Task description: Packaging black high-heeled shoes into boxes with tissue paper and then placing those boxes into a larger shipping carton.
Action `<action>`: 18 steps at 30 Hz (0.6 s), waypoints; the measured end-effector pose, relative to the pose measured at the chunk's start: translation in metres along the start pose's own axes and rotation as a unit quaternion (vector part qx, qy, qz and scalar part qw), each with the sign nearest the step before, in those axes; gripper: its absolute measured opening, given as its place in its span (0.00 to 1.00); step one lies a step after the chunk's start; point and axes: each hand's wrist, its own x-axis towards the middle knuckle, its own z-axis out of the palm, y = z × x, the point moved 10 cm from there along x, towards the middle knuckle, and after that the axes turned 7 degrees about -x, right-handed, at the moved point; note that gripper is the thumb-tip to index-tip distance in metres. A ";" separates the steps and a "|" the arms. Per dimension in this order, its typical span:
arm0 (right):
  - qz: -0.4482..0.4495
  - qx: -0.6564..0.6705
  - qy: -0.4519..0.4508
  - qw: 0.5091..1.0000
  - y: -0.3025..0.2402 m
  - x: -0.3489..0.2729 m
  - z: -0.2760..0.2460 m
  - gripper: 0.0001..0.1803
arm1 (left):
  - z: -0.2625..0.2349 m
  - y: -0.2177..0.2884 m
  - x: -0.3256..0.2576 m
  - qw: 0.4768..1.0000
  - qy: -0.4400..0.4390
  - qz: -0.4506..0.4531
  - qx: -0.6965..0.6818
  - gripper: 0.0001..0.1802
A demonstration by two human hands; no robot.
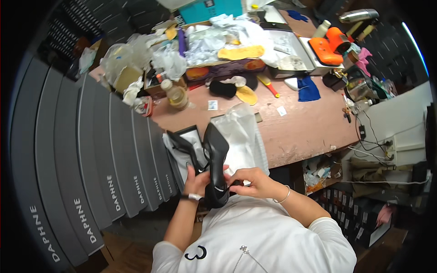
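Observation:
A black high-heeled shoe [215, 148] is held upright over the table's near edge, its sole side partly in view. My left hand [197, 181] is closed round its left side, with some fingers hidden behind it. From the right, my right hand [256, 182] pinches a small dark strap-like piece [236, 184] beside the shoe's lower end. A second black shoe [183, 146] lies to the left, over an open shoe box lined with white paper. White tissue paper [241, 136] spreads out behind and to the right of the held shoe.
Grey shoe boxes [93, 154] are stacked high at my left. Across the wooden table [309, 123] lie a red-and-yellow tool [269, 86], a blue cloth [308, 89] and a glass jar [176, 96]. A crammed carton [223, 70] and an orange device [328, 49] stand at the back.

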 end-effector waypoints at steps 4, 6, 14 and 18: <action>0.025 0.024 -0.128 0.991 0.015 0.003 -0.004 0.12 | -0.021 -0.025 0.014 0.989 0.080 0.037 0.120 0.39; 0.020 0.059 -0.108 0.992 0.036 0.014 -0.035 0.15 | -0.012 -0.015 0.025 0.983 0.146 0.078 0.079 0.33; 0.016 -0.247 0.192 0.950 0.117 0.131 -0.200 0.14 | -0.018 0.067 0.069 0.938 0.199 0.249 0.136 0.29; -0.086 -0.550 0.106 0.824 0.149 0.235 -0.156 0.17 | -0.022 0.069 0.085 0.931 0.218 0.262 0.129 0.30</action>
